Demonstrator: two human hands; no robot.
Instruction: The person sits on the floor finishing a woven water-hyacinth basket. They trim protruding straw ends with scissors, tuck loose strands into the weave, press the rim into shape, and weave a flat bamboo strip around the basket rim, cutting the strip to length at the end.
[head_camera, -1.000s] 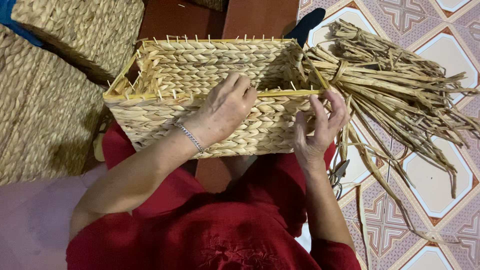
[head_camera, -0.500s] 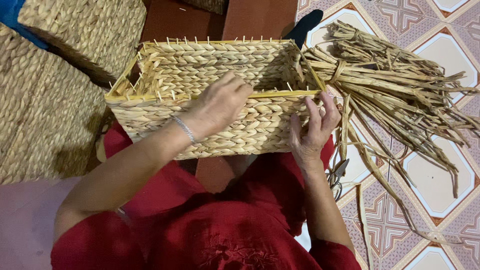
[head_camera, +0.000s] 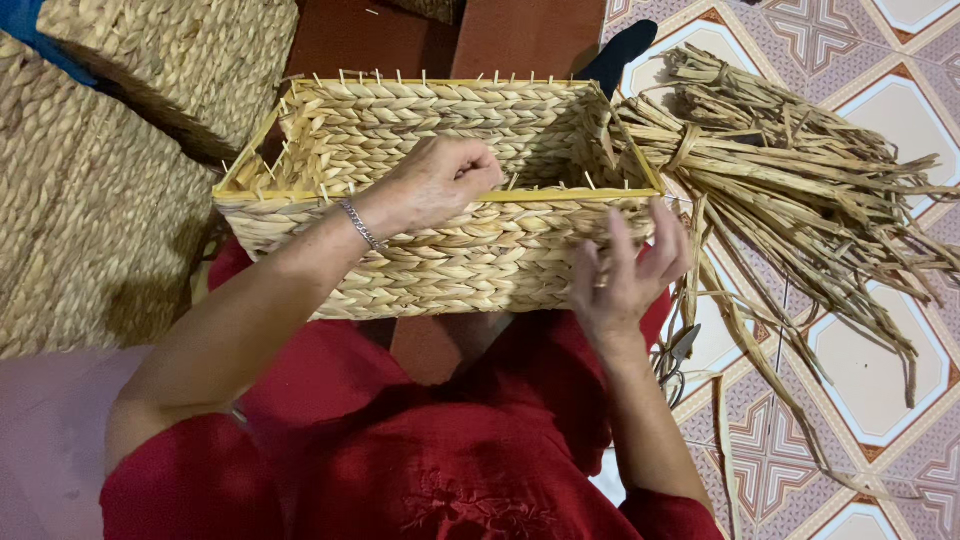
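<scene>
While both hands grip basket (head_camera: 440, 190) rim | reeds (head_camera: 800, 190) beside

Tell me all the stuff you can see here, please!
woven basket: one, straw-coloured, rectangular with a yellow rim frame and small sticks poking up along it, resting on the person's lap
dried reed bundle: one, tan, lying on the tiled floor right of the basket
finished baskets: at least two, straw-coloured, stacked at far left
scissors: one pair, dark metal, on the floor beside the right forearm, partly hidden
tiled floor: patterned, white and reddish, on the right
red garment: one, covering the lap
bracelet: one, silver, on the left wrist
left hand: curled over the basket's near rim
right hand: fingers spread against the basket's near wall at its right corner
</scene>
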